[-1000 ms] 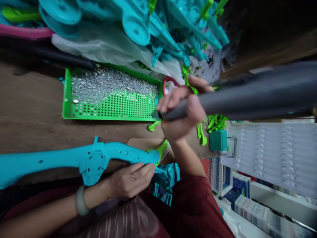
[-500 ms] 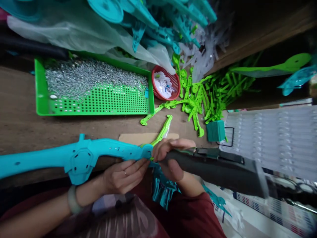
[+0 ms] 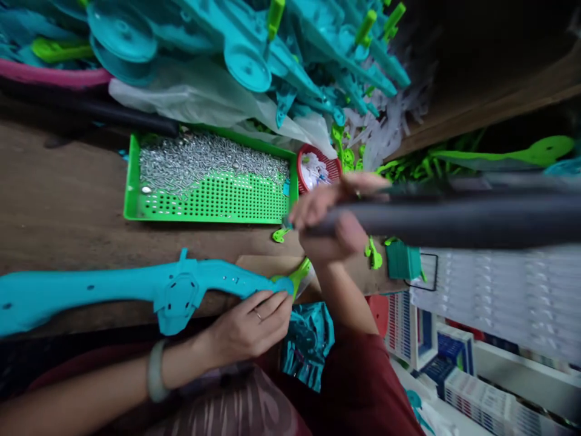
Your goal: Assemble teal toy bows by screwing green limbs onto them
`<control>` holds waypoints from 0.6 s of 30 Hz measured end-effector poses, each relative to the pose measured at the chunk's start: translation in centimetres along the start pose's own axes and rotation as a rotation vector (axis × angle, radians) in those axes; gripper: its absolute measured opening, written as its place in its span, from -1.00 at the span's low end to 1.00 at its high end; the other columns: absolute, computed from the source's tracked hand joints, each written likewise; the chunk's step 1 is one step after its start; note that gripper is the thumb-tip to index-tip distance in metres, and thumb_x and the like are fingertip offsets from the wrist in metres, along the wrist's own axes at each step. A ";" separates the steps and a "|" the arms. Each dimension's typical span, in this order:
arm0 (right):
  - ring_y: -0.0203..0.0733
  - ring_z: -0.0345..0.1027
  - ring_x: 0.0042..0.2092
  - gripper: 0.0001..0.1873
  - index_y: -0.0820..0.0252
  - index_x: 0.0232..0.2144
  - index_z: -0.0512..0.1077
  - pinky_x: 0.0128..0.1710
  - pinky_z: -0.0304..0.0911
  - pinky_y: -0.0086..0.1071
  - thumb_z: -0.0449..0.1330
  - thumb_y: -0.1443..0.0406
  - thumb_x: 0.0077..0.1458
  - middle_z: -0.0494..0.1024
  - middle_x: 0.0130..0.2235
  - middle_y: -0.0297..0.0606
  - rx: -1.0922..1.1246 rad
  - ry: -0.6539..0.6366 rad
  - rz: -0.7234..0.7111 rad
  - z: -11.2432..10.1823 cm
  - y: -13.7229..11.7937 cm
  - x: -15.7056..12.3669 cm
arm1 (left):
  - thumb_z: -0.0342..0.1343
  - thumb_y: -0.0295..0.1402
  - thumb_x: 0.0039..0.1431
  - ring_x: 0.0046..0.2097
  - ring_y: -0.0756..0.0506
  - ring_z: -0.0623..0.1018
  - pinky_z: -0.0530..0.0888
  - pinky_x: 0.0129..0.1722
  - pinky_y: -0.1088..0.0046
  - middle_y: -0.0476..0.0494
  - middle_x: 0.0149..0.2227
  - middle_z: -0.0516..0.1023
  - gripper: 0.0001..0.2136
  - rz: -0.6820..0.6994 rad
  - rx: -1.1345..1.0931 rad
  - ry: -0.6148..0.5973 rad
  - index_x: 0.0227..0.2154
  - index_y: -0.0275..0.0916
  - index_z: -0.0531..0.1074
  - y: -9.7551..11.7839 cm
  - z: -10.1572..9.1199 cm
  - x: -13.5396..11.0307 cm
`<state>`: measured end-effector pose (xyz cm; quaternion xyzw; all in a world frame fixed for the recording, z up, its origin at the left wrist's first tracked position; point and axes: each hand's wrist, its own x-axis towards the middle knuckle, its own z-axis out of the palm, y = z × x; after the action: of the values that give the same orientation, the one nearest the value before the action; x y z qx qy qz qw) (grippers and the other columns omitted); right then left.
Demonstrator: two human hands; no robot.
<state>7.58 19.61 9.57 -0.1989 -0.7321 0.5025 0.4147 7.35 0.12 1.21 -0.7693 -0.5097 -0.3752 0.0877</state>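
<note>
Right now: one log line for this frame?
left hand: holds teal part | right hand: grips dark tool by green tray

We see our left hand (image 3: 247, 327) low, palm down, fingers curled in a pinch; our right hand (image 3: 331, 221) raised, fist closed tight.

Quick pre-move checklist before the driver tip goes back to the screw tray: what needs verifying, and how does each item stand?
1. Left hand steadying the teal part on the table: ok.
2. Right hand gripping the dark driver: ok.
3. Driver tip at the near right edge of the green tray: ok.
4. Screws in the tray: ok, plenty.
5. Screw on the tip: cannot tell, blurred.
6. Green lever seated at the part's end: cannot tell.
</note>
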 end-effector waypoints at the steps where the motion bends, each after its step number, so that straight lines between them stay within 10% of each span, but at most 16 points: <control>1: -0.27 0.16 -0.68 -0.50 -0.15 -0.10 0.23 -0.67 0.24 -0.36 0.16 -0.21 0.06 0.20 -0.62 -0.56 0.077 0.093 -0.045 1.5 1.2 1.3 | 0.04 -0.45 0.34 0.11 -0.19 0.54 0.45 0.10 0.24 -0.25 0.04 0.61 -0.77 0.008 0.024 -0.004 -0.07 -0.35 0.55 0.0 0.1 0.1; 6: -0.26 0.19 -0.60 -0.54 -0.08 -0.04 0.24 -0.54 0.31 -0.32 0.07 -0.15 0.15 0.15 -0.56 -0.51 0.016 0.101 -0.046 6.3 6.0 4.3 | -0.02 -0.40 0.37 0.12 -0.17 0.53 0.47 0.09 0.29 -0.23 0.06 0.61 -0.74 0.043 0.020 0.021 -0.09 -0.31 0.57 -0.1 0.5 0.0; 18: -0.23 0.21 -0.57 -0.54 -0.08 -0.07 0.14 -0.51 0.32 -0.28 0.10 -0.13 0.13 0.17 -0.51 -0.49 -0.001 0.128 0.017 6.1 6.8 3.8 | 0.02 -0.35 0.36 0.20 -0.23 0.51 0.41 0.23 0.22 -0.35 0.16 0.54 -0.68 0.013 0.035 0.000 0.04 -0.39 0.51 -0.5 -0.1 -0.5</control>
<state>-0.37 21.64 4.03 -0.2369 -0.7027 0.4919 0.4563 6.78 -0.08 0.77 -0.7709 -0.5111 -0.3658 0.1034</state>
